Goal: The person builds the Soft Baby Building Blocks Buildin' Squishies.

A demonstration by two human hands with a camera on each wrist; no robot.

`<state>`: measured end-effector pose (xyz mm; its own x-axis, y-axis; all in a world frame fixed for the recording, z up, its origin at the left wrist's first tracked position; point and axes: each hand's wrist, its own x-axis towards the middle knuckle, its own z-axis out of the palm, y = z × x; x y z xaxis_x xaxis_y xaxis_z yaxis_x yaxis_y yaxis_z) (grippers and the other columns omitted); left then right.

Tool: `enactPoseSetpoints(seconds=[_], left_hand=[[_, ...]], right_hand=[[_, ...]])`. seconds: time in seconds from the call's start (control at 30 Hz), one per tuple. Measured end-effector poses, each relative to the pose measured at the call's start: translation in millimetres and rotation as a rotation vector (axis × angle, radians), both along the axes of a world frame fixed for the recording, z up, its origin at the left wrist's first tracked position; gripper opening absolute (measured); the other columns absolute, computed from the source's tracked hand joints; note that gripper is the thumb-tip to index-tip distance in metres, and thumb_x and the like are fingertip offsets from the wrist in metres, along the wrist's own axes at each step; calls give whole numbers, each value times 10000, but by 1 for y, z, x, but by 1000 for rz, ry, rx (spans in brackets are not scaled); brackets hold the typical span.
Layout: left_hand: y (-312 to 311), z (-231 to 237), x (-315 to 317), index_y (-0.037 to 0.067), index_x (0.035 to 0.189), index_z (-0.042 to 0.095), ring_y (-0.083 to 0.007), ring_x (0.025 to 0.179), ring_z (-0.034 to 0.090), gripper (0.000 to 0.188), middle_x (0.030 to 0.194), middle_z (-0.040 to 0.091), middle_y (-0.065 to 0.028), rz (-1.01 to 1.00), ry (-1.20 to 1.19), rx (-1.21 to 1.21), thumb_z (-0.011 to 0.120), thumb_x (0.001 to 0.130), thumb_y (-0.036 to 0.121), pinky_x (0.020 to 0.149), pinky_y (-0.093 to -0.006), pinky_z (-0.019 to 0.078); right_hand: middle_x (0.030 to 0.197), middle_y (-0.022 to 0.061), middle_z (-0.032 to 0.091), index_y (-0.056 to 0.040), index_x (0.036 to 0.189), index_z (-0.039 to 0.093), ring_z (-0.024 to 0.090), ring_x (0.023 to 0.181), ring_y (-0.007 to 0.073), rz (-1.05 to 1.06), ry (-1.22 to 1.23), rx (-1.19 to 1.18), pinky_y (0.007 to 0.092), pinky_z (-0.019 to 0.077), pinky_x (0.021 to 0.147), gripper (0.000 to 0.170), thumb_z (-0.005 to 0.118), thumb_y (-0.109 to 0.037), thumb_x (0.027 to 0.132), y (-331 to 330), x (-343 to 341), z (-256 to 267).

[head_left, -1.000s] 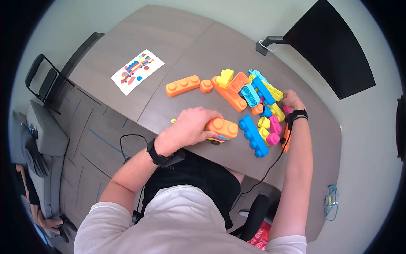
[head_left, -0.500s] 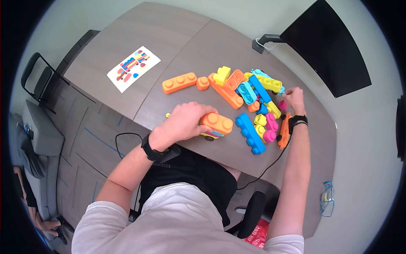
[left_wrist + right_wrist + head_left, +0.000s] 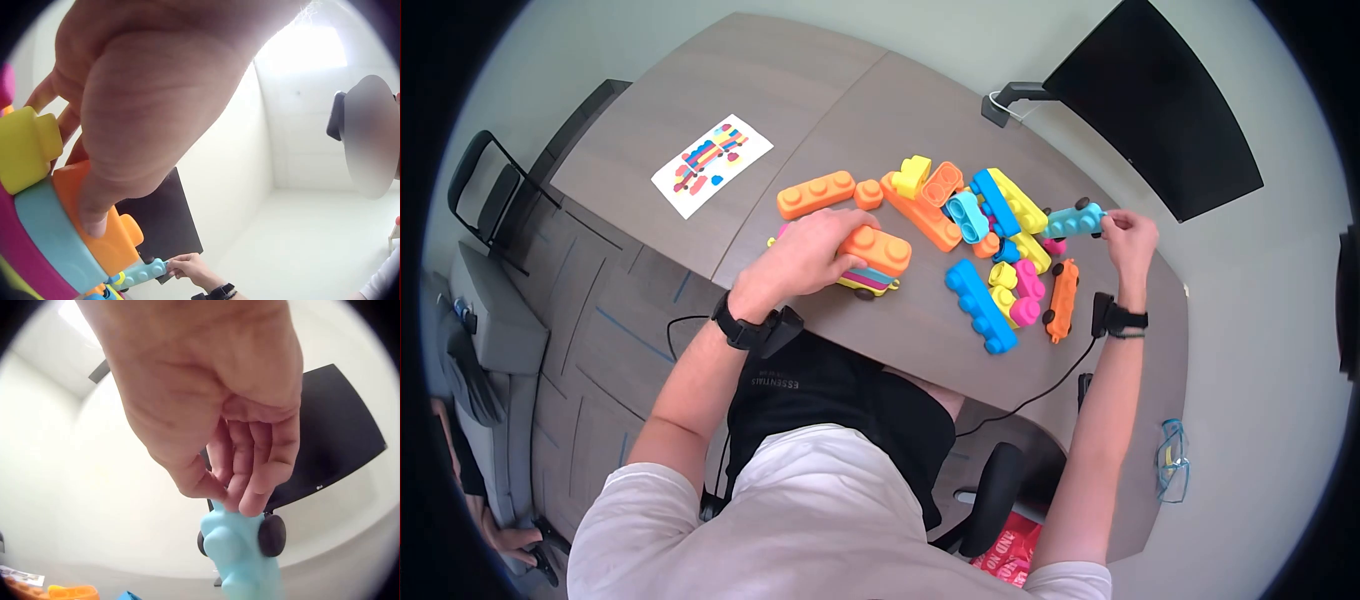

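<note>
The right fingers pinch just the tip of the blue car, so it may twist loose below them; the left fingers grasp the orange block.

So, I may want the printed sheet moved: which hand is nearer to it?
Left. The left hand, gripping the stacked blocks, is right of the printed sheet and nearer the person; the right hand is farther right, past the loose blocks.
</note>
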<state>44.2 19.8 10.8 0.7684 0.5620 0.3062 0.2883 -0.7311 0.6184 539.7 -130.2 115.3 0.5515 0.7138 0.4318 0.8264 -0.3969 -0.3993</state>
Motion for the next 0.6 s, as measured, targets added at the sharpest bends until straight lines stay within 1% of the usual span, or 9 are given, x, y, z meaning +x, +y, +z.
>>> enactPoseSetpoints(seconds=[0.1, 0.17, 0.2, 0.23, 0.3, 0.43, 0.5, 0.53, 0.6], left_hand=[[0, 7, -5, 93, 1378, 671, -396, 1215, 721, 470, 1232, 775, -156, 24, 21, -56, 851, 947, 146, 1012, -516, 573], [3, 12, -9, 66, 1416, 653, -419, 1235, 707, 500, 1280, 760, -196, 26, 2, -86, 833, 952, 112, 1058, -484, 560], [6, 12, -10, 66, 1416, 653, -419, 1235, 707, 500, 1280, 760, -196, 23, 6, -88, 833, 952, 112, 1058, -484, 560], [10, 11, -12, 56, 1416, 649, -415, 1225, 716, 487, 1282, 762, -199, 30, -47, -111, 822, 964, 113, 1066, -474, 560], [15, 10, -14, 45, 1416, 645, -410, 1215, 725, 475, 1284, 763, -202, 29, -99, -135, 812, 976, 114, 1075, -463, 560], [17, 24, -18, 22, 1439, 630, -362, 1187, 743, 449, 1289, 769, -193, 20, -231, -166, 779, 1029, 129, 1063, -435, 573], [18, 28, -23, 19, 1439, 632, -335, 1174, 740, 441, 1263, 770, -186, 67, -284, -144, 773, 1038, 140, 1061, -415, 573], [18, 29, -25, 27, 1439, 634, -401, 1163, 736, 433, 1232, 777, -214, 79, -321, -146, 758, 1033, 116, 1031, -453, 576], [14, 38, -29, 27, 1442, 634, -384, 1164, 741, 434, 1238, 779, -206, 89, -330, -166, 758, 1036, 118, 1029, -443, 577]], right_hand=[[771, 109, 795, 71, 987, 823, 754, 686, 151, 4, 109, 271, 310, 589, 657, 211, 782, -126, 923, -25, -22, 2], [703, 61, 714, 18, 863, 720, 660, 623, 103, 61, 329, 447, 274, 507, 578, 149, 755, -96, 952, -41, -42, 6], [666, 22, 610, -65, 796, 589, 554, 552, 87, 150, 503, 530, 272, 437, 536, 224, 685, -93, 997, -48, -60, 4], [666, 22, 610, -65, 796, 589, 554, 552, 87, 144, 505, 531, 272, 437, 536, 224, 685, -93, 997, -53, -81, 0], [677, 1, 552, -98, 784, 536, 521, 528, 92, 131, 833, 604, 271, 427, 510, 257, 624, -111, 1025, -63, -116, -8], [683, -21, 505, -119, 783, 498, 499, 512, 87, 70, 1139, 444, 259, 374, 437, 271, 584, -114, 1039, -65, -156, -55], [689, -19, 503, -110, 813, 507, 508, 515, 93, 85, 1247, 464, 264, 373, 433, 243, 605, -116, 1035, -62, -168, -71], [693, -14, 507, -107, 822, 508, 516, 521, 98, 98, 1283, 456, 268, 376, 433, 236, 607, -117, 1036, -61, -167, -80], [697, -9, 512, -104, 831, 508, 525, 527, 103, 106, 1321, 454, 271, 379, 433, 230, 610, -117, 1037, -60, -165, -95]])
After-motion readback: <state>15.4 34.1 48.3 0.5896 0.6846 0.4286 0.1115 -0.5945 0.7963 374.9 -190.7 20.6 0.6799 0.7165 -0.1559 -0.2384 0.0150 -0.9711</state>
